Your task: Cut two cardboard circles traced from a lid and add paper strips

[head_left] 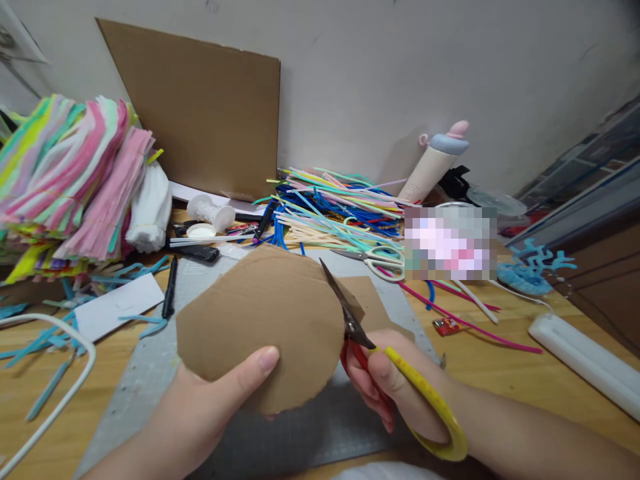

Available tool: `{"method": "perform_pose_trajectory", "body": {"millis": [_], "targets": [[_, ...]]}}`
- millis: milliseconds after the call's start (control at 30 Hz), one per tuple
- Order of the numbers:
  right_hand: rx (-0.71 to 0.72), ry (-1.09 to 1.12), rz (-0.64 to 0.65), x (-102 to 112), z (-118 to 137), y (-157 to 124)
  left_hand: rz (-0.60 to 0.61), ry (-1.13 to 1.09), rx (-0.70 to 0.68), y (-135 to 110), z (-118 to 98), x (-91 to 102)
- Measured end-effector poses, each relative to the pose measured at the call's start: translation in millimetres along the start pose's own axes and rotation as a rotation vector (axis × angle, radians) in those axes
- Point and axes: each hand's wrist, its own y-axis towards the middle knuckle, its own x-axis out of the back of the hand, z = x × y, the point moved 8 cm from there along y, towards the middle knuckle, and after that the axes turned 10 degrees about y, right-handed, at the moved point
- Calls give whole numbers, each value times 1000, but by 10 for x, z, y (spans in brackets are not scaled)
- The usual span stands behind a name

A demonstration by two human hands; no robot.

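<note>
My left hand (210,407) grips a rounded piece of brown cardboard (260,320) by its lower edge, thumb on top, holding it above a grey cutting mat (160,360). My right hand (395,387) is closed round the red and yellow handles of a pair of scissors (350,313). The dark blades are together and point up and away, lying along the cardboard's right edge. A smaller scrap of cardboard (373,307) lies on the mat behind the blades.
A pile of coloured pipe cleaners (330,207) and white scissors (380,260) lie behind the mat. Bundles of pastel chenille (75,173) are stacked at left before a leaning cardboard sheet (200,107). A bottle (435,163), black pen (171,287) and white tube (585,360) are nearby.
</note>
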Motion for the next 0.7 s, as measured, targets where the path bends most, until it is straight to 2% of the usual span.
{"method": "perform_pose_trajectory", "body": {"millis": [200, 300, 400, 533, 700], "targets": [[-36, 60, -74, 7, -66, 31, 4, -204, 17, 16, 18, -16], [-50, 38, -94, -3, -95, 43, -20, -170, -16, 46, 36, -1], [-88, 92, -47, -40, -109, 34, -26, -106, -38, 67, 18, 3], [-110, 167, 28, -71, -37, -5, -42, -71, 0, 44, 14, 12], [12, -49, 32, -12, 136, -49, -63, -38, 18, -6, 25, 14]]}}
